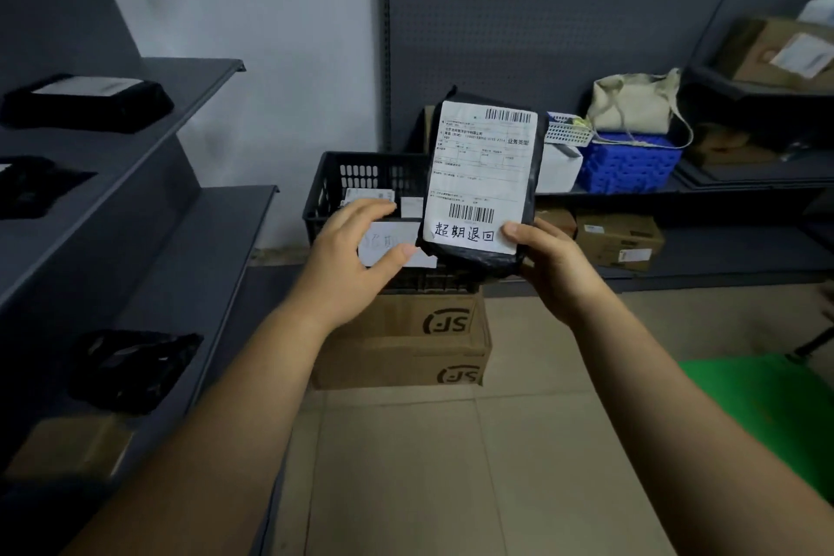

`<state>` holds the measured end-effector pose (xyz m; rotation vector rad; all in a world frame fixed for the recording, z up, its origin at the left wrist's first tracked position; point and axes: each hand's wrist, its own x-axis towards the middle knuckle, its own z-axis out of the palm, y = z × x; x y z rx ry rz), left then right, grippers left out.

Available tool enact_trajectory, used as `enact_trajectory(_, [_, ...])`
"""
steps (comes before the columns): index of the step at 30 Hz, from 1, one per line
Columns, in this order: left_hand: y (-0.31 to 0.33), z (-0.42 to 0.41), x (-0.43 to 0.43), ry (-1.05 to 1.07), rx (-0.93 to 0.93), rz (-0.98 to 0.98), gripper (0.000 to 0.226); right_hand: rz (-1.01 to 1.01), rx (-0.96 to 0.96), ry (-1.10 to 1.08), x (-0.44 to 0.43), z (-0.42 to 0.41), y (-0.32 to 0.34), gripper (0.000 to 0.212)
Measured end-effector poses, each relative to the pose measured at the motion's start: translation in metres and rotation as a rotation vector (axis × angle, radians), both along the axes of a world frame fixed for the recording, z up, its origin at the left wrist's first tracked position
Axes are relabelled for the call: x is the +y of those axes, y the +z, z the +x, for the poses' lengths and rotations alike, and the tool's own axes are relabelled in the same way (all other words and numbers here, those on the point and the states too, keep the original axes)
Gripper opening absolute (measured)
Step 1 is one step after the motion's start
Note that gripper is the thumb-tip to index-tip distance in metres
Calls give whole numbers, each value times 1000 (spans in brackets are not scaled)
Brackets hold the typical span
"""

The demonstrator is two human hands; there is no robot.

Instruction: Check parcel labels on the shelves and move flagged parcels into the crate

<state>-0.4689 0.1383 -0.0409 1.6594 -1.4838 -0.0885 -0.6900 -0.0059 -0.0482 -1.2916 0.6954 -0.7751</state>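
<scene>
One flagged parcel [483, 176] held upright at centre frame, just in front of the crate [321, 194] and not yet in it.
Right hand [555, 266] pinches its lower right corner, thumb on the handwritten label. Left hand [347, 253] curves around a white-labelled packet [392, 235] at the crate's mouth; gripping or only touching, I cannot tell. Black parcels [85, 102] on the left-hand shelves likely await checking. The crate rests on stacked cardboard boxes [406, 330]. A blue basket [632, 165] sits mid right. Only the left hand stands in the way.
</scene>
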Motion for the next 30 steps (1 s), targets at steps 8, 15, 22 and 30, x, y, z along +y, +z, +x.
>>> enact_trajectory(8, [-21, 79, -107, -1, 22, 61, 52, 71, 18, -52, -114, 50, -23, 58])
enact_trajectory(15, [-39, 149, -181, 114, 37, 65, 56, 130, 32, 145, -214, 145, -62, 66])
enact_trajectory(22, [-54, 182, -282, 143, 46, 138, 54, 183, 73, 187, -306, 199, -84, 79])
enact_trajectory(30, [-96, 211, -359, 126, 122, 279, 46, 309, 106, 120, -397, 220, -122, 64])
